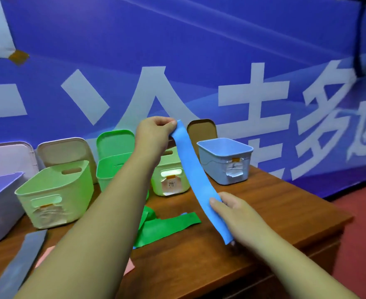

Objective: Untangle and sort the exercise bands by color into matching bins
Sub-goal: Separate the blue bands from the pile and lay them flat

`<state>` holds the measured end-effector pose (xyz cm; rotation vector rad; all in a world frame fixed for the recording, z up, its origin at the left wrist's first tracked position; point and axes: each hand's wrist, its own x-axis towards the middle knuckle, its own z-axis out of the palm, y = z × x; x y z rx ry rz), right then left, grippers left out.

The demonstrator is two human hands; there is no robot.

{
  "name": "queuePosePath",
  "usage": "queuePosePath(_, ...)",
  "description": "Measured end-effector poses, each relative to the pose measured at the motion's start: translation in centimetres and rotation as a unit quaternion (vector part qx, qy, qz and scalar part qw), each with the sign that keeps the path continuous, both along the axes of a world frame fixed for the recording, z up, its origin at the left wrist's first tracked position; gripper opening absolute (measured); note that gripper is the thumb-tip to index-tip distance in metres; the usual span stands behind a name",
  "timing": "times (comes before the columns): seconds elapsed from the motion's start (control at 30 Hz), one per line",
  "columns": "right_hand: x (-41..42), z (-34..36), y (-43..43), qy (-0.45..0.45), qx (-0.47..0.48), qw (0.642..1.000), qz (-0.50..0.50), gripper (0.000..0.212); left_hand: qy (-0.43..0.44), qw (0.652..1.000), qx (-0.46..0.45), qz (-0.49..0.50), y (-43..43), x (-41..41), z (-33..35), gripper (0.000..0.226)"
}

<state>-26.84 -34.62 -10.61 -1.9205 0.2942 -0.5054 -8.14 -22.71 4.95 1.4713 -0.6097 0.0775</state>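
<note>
My wooden table (274,203) carries 5 bins (55,197) along its far side; green band (167,227), grey band (20,262) and pink band (128,266) lie nearer me.

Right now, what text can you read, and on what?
"多": large white character on the blue wall banner; neighbouring characters cut off or partly hidden.
Label on the blue bin: handwritten, too blurred.
Label on the near pale green bin: too blurred.
Label on the far pale green bin: handwritten, too blurred.
</note>
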Motion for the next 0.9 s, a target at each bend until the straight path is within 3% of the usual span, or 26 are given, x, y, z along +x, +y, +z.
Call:
queuePosePath(0.17,-2.4,-1.0,-5.8,0.024,-0.079,0.989,-0.126,0.041,0.021,0.999,0.036,-0.023,-5.9,0.3,-4.3,0.004)
queuePosePath(0.43,-6.4,-1.6,-12.9,0.112,-0.154,0.954,-0.231,0.029,-0.037,0.990,0.133,0.018,-15.6,-0.2,-10.8,0.003)
queuePosePath(0.7,-8.6,-2.5,-15.5,0.214,-0.185,0.919,-0.274,0.021,-0.230,0.916,0.319,0.084,-21.7,-1.8,-16.1,0.009)
queuePosePath(0.9,-8.7,-2.6,-14.9,0.231,-0.209,0.908,-0.280,0.017,-0.266,0.878,0.389,0.076,-23.5,-0.9,-19.8,0.014)
